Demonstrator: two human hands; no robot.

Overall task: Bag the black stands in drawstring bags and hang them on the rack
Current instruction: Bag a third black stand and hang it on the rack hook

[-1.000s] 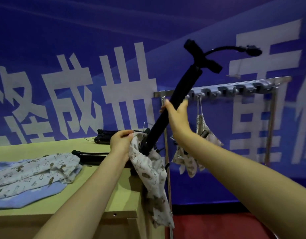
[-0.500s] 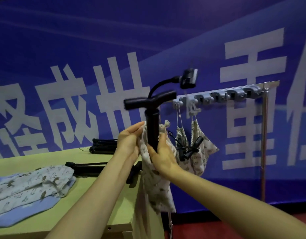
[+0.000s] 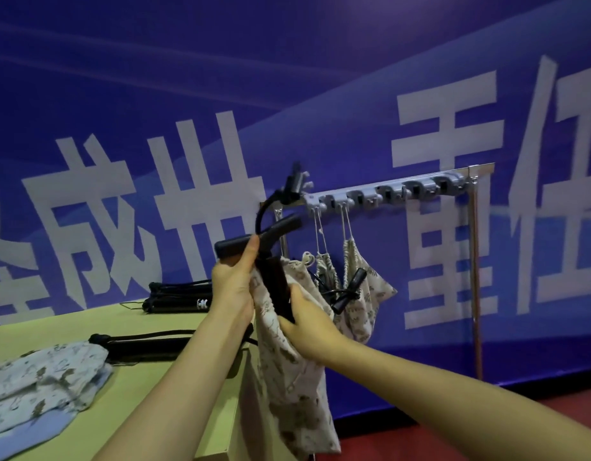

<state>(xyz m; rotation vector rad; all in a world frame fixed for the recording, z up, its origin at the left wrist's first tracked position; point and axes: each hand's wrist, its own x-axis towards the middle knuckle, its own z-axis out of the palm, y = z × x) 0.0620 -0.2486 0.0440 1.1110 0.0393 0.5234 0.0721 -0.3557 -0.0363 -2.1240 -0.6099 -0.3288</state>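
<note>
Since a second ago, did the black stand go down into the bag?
Yes. The black stand has sunk lower into the drawstring bag: its crossbar was well above the rack rail, and now it sits below the rail.

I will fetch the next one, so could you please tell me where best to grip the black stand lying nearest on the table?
Probably grip the black stand around the middle of its folded shaft, coming down from above. It lies flat and lengthwise on the table, with a thin cable looping along its top, so close the hand around shaft and cable together. The left end sits against the folded bags.
</note>
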